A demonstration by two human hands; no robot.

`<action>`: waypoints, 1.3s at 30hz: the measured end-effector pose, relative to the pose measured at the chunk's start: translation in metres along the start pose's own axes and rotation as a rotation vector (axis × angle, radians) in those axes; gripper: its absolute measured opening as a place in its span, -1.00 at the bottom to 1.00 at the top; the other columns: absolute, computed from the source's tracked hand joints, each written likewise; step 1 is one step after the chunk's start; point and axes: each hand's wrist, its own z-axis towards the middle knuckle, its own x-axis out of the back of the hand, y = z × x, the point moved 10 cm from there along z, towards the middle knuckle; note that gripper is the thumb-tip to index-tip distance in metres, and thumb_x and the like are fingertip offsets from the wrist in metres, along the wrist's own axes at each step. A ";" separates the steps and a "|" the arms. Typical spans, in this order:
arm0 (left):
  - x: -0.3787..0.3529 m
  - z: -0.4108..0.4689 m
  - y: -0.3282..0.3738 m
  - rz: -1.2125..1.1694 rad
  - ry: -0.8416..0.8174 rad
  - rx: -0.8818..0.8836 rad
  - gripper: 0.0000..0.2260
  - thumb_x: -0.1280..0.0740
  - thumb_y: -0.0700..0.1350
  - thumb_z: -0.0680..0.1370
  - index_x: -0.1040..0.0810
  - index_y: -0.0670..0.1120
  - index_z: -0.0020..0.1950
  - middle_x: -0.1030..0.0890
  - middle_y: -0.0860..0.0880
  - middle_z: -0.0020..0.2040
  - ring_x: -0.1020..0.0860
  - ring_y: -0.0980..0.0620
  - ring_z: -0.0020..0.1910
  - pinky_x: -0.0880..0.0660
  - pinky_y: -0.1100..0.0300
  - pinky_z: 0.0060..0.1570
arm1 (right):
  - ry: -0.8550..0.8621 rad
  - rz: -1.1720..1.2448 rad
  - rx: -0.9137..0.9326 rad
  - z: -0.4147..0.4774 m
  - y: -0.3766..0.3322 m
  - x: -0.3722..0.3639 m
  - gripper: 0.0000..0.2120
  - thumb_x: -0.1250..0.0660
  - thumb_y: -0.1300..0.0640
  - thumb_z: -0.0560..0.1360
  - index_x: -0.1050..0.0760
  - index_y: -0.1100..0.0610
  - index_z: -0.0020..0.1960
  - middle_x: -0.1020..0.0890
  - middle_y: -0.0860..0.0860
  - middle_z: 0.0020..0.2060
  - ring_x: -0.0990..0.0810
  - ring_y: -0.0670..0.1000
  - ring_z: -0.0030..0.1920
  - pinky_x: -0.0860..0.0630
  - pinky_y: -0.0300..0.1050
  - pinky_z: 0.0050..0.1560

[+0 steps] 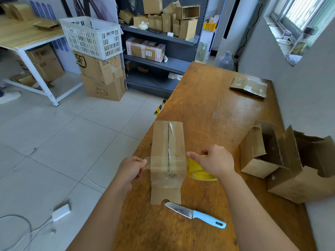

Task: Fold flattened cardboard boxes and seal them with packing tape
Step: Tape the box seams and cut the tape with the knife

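Note:
A folded cardboard box (167, 142) stands on the wooden table (208, 98) in front of me, its closed flaps facing up with a centre seam partly taped. My right hand (215, 162) grips a yellow roll of clear packing tape (197, 171) just right of the box. My left hand (131, 169) pinches the free end of the tape strip (163, 163), stretched across the box's near part. A lower flap (165, 195) of the box lies flat toward me.
A blue-handled knife (195, 214) lies on the table near me. Two open cardboard boxes (286, 160) sit at the right edge by the wall. A flattened taped box (249, 86) lies far right. Shelves with boxes (163, 20), a white basket (92, 36) and stacked cartons stand beyond.

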 end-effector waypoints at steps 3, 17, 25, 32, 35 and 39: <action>-0.010 0.002 -0.014 0.009 -0.019 0.042 -0.80 -0.26 -0.13 0.62 -0.49 -0.14 -0.19 -0.48 -0.09 -0.27 -0.44 -0.04 -0.25 -0.41 0.10 -0.20 | -0.027 0.046 -0.039 -0.004 0.007 -0.017 -0.43 -0.23 -0.43 0.42 -0.56 0.09 -0.27 -0.57 -0.03 -0.40 -0.55 -0.01 -0.32 -0.39 -0.16 -0.40; -0.015 -0.002 -0.009 0.297 0.185 -0.099 -0.85 -0.19 -0.01 0.65 -0.37 -0.05 0.15 -0.49 0.00 0.05 -0.50 -0.02 0.03 -0.48 0.13 -0.03 | 0.017 -0.054 0.011 -0.014 -0.010 -0.026 -0.56 -0.18 -0.23 0.56 -0.56 0.09 -0.23 -0.50 -0.06 -0.43 -0.50 0.00 -0.35 -0.35 -0.19 -0.45; -0.028 -0.013 0.020 0.497 0.110 -0.374 -0.59 -0.09 0.21 0.62 -0.50 0.01 0.28 -0.57 0.10 0.20 -0.53 0.05 0.19 -0.52 0.04 0.15 | -0.070 0.091 -0.122 -0.030 -0.010 -0.044 -0.56 -0.13 -0.22 0.57 -0.44 0.02 -0.35 -0.59 0.01 -0.33 -0.58 0.10 -0.22 -0.47 -0.10 -0.31; -0.004 -0.018 0.067 0.868 0.458 -0.611 -0.63 -0.13 0.06 0.64 -0.42 0.03 0.42 -0.43 -0.05 0.21 -0.35 -0.03 0.21 -0.32 0.11 0.14 | -0.256 0.386 -0.129 -0.035 -0.033 -0.056 -0.62 -0.23 -0.05 0.53 -0.26 0.06 -0.39 -0.36 -0.06 -0.43 -0.35 -0.03 -0.39 -0.18 -0.11 -0.42; -0.033 -0.035 0.060 1.048 0.355 -0.629 -0.47 0.02 0.22 0.62 -0.31 -0.01 0.49 -0.31 -0.07 0.44 -0.22 -0.05 0.42 -0.20 0.05 0.34 | -0.336 0.450 -0.157 -0.039 -0.032 -0.063 -0.67 -0.25 0.00 0.52 -0.31 0.04 -0.37 -0.40 -0.06 -0.41 -0.36 -0.07 -0.37 -0.22 -0.13 -0.38; -0.044 -0.022 0.034 1.220 0.193 -0.517 -0.18 0.27 0.42 0.46 0.14 -0.03 0.59 0.17 -0.08 0.60 0.22 -0.05 0.56 0.20 -0.17 0.45 | -0.406 0.495 -0.124 -0.040 -0.042 -0.066 -0.80 -0.27 0.06 0.52 -0.47 0.11 -0.24 -0.49 0.00 -0.31 -0.45 -0.02 -0.26 -0.35 -0.11 -0.25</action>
